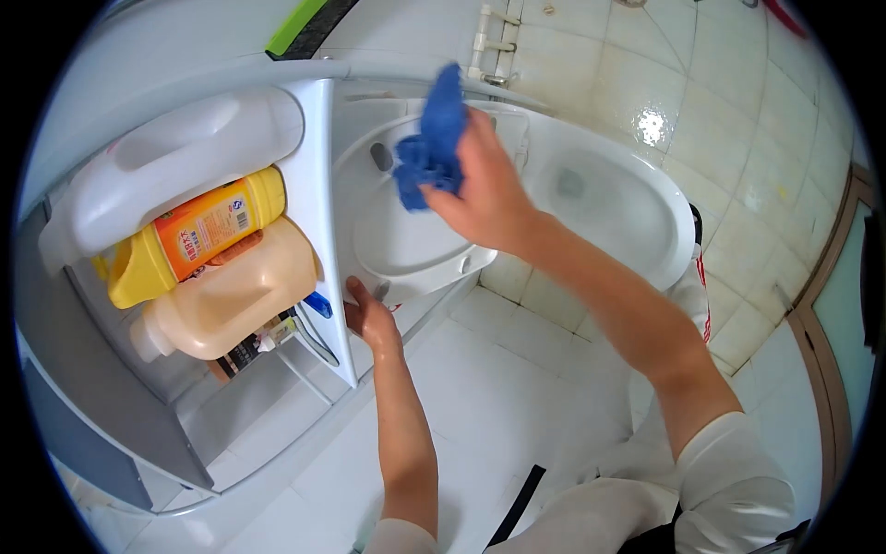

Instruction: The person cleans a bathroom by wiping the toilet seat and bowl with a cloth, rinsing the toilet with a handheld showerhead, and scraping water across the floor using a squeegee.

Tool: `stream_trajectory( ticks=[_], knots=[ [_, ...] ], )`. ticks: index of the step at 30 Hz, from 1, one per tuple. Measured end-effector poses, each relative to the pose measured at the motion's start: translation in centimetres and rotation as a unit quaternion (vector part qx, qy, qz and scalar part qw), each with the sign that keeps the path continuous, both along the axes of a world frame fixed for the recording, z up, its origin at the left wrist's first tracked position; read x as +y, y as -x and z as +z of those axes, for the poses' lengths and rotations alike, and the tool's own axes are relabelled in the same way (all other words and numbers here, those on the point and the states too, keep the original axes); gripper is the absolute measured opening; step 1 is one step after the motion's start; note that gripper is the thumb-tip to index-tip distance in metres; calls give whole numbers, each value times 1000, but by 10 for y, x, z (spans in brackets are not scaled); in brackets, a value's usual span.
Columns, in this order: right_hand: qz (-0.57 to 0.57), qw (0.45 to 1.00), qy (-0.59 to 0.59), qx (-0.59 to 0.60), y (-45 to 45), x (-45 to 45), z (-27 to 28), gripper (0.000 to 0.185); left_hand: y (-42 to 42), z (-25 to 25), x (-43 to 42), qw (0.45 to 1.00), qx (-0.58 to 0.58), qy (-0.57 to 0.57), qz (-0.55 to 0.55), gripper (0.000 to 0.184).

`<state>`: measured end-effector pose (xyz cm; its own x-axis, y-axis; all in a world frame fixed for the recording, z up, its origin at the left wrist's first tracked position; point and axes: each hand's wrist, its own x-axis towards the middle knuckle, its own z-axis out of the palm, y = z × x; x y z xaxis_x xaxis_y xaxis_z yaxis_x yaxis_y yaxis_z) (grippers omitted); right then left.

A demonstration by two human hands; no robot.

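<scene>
At the far left stands an open cabinet (83, 305) with bottles lying on their sides: a big white jug (175, 175), a yellow bottle (198, 240) with an orange label just beside it, and a peach-coloured jug (235, 300) that partly covers a dark box (251, 351). A white side panel (323, 175) closes the cabinet on the right. Next comes my left hand (372, 323), low at the near edge of the raised white toilet seat (457, 265); my fingers are partly hidden, so I can't tell whether they close on that edge. The blue cloth (430, 157) is in front of the raised seat, bunched and blurred, with one end sticking up, and my right hand (487, 189) is clenched round it. Beyond my wrist lies the toilet bowl (669, 208), uncovered, beside glossy tiles (715, 129). At the far right is a brown door frame (826, 369).
</scene>
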<state>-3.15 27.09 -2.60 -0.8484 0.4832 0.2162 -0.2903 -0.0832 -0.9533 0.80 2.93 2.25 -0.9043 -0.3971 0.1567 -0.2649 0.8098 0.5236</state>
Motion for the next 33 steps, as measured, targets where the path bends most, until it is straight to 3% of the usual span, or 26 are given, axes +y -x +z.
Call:
stream_trajectory(
  ticks=[2,3,6,8,12,14,17,20,21,22,23,24,26,28,30,33],
  knots=[
    [-103,987,-114,39,33,-51,-15,37,1,9,16,1000,-11,-3,14,50],
    [-89,973,-194,82,48,-74,-35,25,2,8,17,1000,-12,-14,21,50],
    [-120,935,-317,101,48,-86,-65,20,0,-3,1,1000,-5,-2,24,52],
    [-143,929,-336,59,48,-83,-108,20,1,-5,2,1000,4,-1,26,51],
    [-120,923,-346,-121,18,-65,-186,36,2,-5,8,998,-6,-37,47,52],
    [-114,925,-293,-214,3,-68,-204,32,4,-2,10,997,-3,-50,50,53],
    [-95,918,-74,-379,-1,-69,-247,34,5,3,4,998,-34,-31,30,54],
    [-169,936,-65,-301,14,-45,-222,35,4,5,0,997,-59,-31,26,65],
    [-147,942,-100,-286,23,-53,-222,35,4,2,-1,998,-48,-36,29,65],
    [-158,923,-132,-325,20,-74,-218,37,3,-1,1,998,-38,-41,30,66],
    [-142,916,-108,-360,7,-85,-224,37,4,0,18,995,-13,-68,78,56],
    [-124,908,-85,-390,-5,-98,-235,38,1,-4,6,997,-20,-47,62,59],
    [60,873,-45,-481,-58,-137,-275,41,2,-14,-24,999,-26,-9,23,67],
    [128,855,-138,-483,-116,-193,-274,38,5,-4,-2,996,-38,-71,36,66],
    [124,863,-65,-486,-127,-200,-258,36,4,4,7,991,-55,-116,35,67],
    [67,895,-43,-439,-114,-179,-241,33,4,-7,-22,998,-42,-42,-10,68]
  ],
)
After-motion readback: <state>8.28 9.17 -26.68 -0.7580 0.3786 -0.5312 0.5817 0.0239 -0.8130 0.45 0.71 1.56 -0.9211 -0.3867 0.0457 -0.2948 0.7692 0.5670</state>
